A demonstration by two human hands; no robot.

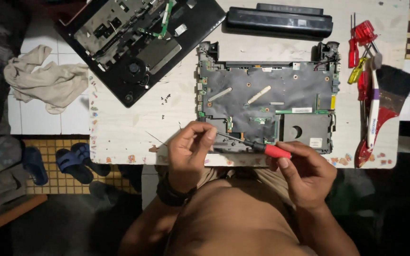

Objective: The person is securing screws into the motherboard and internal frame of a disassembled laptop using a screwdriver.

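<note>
right hand (304,173) grip pinching red screwdriver (274,150) | left hand (189,149) grip curled on shaft

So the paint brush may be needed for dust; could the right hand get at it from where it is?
Probably yes: the brush lies uncovered at the table's right edge, beside the right hand, though that hand holds the red-handled screwdriver.

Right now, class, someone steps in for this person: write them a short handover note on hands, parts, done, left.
Right hand grips the red-handled screwdriver, tip at the near edge of the open laptop base.
Left hand pinches the shaft beside the tip.
Done: cover panel and battery lie apart at the table's far side.
Left: the board remains in the base. Spare screwdrivers and brush lie right.
</note>
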